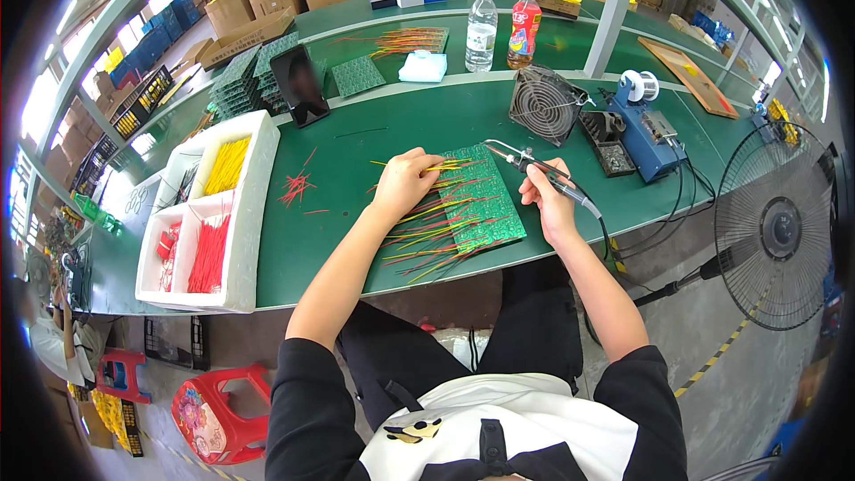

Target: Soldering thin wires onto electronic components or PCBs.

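A green circuit board panel lies on the green bench, with red, yellow and black wires sticking out from its left side. My left hand is at the panel's upper left edge, its fingers pinched at a wire end; what lies between the fingertips is mostly hidden. In my right hand is a soldering iron, held like a pen. Its tip, with a thin metal tube alongside, is over the panel's upper right corner. The iron's dark cable hangs down past the bench edge.
A white foam box with yellow and red wires stands left. Loose red wires lie beside it. Behind are a phone, stacked boards, two bottles, a square fan and a blue soldering station. A large fan stands right.
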`<state>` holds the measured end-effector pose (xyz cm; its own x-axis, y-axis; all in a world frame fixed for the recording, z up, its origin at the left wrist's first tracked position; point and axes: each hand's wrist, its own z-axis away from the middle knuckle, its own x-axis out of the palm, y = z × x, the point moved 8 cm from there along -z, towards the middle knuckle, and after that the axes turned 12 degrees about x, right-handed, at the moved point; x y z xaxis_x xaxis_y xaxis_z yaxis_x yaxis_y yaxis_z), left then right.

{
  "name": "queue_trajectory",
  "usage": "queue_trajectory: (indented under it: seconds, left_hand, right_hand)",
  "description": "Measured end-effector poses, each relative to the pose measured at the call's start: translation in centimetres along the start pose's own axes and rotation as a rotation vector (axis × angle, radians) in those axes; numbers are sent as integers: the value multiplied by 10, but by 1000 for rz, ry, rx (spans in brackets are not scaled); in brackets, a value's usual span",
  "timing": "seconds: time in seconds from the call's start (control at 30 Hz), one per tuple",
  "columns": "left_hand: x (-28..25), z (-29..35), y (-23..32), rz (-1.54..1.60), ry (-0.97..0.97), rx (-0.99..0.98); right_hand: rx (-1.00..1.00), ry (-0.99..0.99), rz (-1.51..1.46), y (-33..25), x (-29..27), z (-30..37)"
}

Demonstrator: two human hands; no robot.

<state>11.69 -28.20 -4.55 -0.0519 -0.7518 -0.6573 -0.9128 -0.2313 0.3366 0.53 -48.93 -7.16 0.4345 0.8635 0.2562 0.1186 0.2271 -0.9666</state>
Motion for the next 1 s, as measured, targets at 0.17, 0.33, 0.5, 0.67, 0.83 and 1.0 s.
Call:
queue_trajectory:
  seconds: [0.17, 0.33, 0.5, 0.67, 0.83, 1.0]
  left_hand:
    - [1, 0, 1, -19, 4, 27]
    - [1, 0, 2, -35, 5, 33]
    - [0, 1, 2, -46, 17, 35]
    - [-1, -1, 4, -39, 18, 47]
    - [-1, -1, 4, -34, 22, 51]
    - [0, -1, -1, -33, 18, 19]
  right_hand:
    - [22, -59, 42, 4, 4, -2]
    - [36, -54, 25, 6, 1, -2]
    - [47, -57, 18, 7, 4, -2]
    - [28, -43, 46, 6, 5, -2]
    - [42, -42, 29, 5, 3, -1]
    - [42, -44, 19, 4, 3, 0]
